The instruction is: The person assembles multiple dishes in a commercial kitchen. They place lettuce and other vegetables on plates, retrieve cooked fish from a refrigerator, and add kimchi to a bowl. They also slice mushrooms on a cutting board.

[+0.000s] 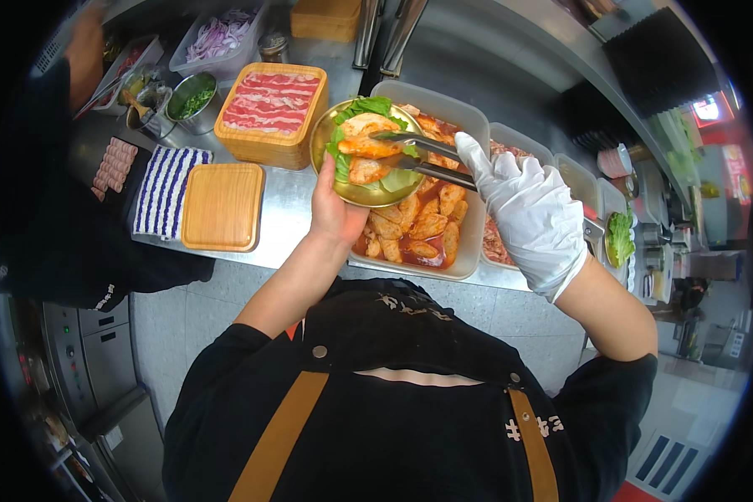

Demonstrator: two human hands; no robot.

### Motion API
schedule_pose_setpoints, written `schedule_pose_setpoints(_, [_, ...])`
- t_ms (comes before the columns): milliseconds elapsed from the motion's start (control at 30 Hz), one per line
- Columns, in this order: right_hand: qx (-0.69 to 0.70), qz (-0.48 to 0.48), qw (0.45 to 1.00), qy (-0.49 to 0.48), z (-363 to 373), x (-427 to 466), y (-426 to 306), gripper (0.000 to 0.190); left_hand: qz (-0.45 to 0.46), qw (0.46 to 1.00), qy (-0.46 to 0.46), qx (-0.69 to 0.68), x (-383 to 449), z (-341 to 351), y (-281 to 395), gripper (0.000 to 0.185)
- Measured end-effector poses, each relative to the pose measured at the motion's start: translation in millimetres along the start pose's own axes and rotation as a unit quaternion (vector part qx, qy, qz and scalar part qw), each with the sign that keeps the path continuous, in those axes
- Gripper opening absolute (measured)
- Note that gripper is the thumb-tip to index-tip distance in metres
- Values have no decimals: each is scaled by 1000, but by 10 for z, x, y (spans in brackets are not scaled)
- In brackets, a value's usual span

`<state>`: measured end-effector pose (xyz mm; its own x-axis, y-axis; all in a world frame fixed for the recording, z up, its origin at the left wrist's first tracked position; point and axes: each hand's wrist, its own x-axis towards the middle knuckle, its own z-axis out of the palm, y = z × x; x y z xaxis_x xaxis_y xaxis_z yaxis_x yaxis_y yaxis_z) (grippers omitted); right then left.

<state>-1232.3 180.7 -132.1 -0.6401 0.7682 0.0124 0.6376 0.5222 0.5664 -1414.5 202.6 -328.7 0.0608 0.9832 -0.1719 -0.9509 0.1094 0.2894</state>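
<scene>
My bare left hand (337, 210) holds a round gold-coloured metal plate (357, 199) by its near edge. Lettuce leaves (396, 181) line the plate, and several pieces of orange-marinated meat (369, 148) that look like chicken wings lie on them. Gloved in white, my right hand (524, 210) grips metal tongs (442, 158), whose tips are at the meat over the plate. Below and to the right of the plate is a clear plastic tub (470, 251) of similar marinated pieces (428, 224) in red sauce; the plate hides part of it.
Stacked wooden trays (307, 154) topped with sliced meat (275, 101) stand left of the plate. A wooden tray (223, 207) overlaps a striped cloth (166, 188). More tubs of meat (497, 245) line the counter's right. A co-worker's arm (86, 56) reaches in at far left.
</scene>
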Motion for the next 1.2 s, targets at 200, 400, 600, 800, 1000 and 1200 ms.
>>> schedule_pose_setpoints(200, [116,57,990,-57,-246,-44,182,50,-9,1000,22,3,-19,26,76,51])
schedule_pose_setpoints(400, [261,30,965,8,-120,-76,147,54,-28,999,25,4,-30,-42,154,52])
schedule_pose_setpoints(600, [355,186,916,30,330,-149,254,58,-18,998,35,46,-69,-222,404,51])
schedule_pose_setpoints(800, [324,276,895,-135,1496,-118,-856,103,-60,996,7,62,-99,-236,588,46])
schedule_pose_setpoints(1000, [260,228,930,-123,1374,-251,-945,94,-140,984,5,111,-202,-58,465,44])
schedule_pose_setpoints(1200, [799,250,546,-18,1276,-914,115,39,-251,954,-60,151,-470,293,-59,42])
